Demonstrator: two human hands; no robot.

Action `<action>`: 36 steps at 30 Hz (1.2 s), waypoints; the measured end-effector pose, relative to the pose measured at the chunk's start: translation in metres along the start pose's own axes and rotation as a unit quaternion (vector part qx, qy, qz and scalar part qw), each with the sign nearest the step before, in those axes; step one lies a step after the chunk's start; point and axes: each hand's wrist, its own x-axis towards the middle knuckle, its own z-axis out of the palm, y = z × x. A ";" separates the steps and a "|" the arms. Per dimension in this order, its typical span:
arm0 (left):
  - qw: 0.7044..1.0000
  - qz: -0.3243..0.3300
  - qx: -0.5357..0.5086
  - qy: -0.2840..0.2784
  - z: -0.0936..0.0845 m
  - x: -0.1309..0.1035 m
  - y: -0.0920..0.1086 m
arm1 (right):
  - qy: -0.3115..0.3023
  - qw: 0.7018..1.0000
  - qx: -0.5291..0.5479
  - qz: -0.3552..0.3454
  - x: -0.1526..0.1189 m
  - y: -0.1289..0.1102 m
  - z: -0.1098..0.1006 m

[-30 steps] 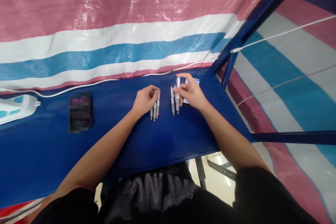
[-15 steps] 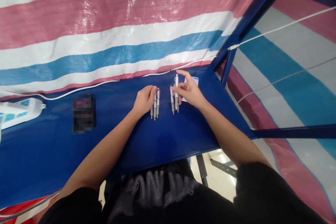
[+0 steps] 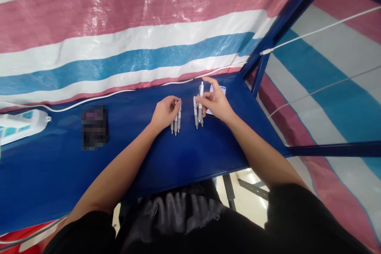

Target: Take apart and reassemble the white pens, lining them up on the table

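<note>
Three white and grey pens (image 3: 176, 122) lie side by side on the blue table (image 3: 143, 143), tips toward me. The thumb and fingers of my left hand (image 3: 166, 112) are bent over their upper ends; whether they pinch one is hidden. To the right, my right hand (image 3: 216, 103) grips a white and grey pen (image 3: 201, 101) between thumb and fingers, its index finger stretched over the top end. Other similar pens (image 3: 195, 115) lie beside and under the held one. A phone with a lit screen (image 3: 222, 90) lies partly beneath my right hand.
A blurred dark object (image 3: 95, 127) lies on the table at the left, with a white power strip (image 3: 26, 127) beyond it. A white cable (image 3: 119, 93) runs along the striped sheet (image 3: 133, 63). Blue frame bars (image 3: 260, 67) rise at the right.
The pen in my right hand has tilted slightly, its top end leaning to the right. The thumb of my left hand has shifted slightly right over the pens' upper ends.
</note>
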 end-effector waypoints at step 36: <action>0.987 0.036 0.157 -0.018 0.006 -0.003 0.001 | 0.018 0.977 -0.198 -0.075 -0.001 0.013 0.023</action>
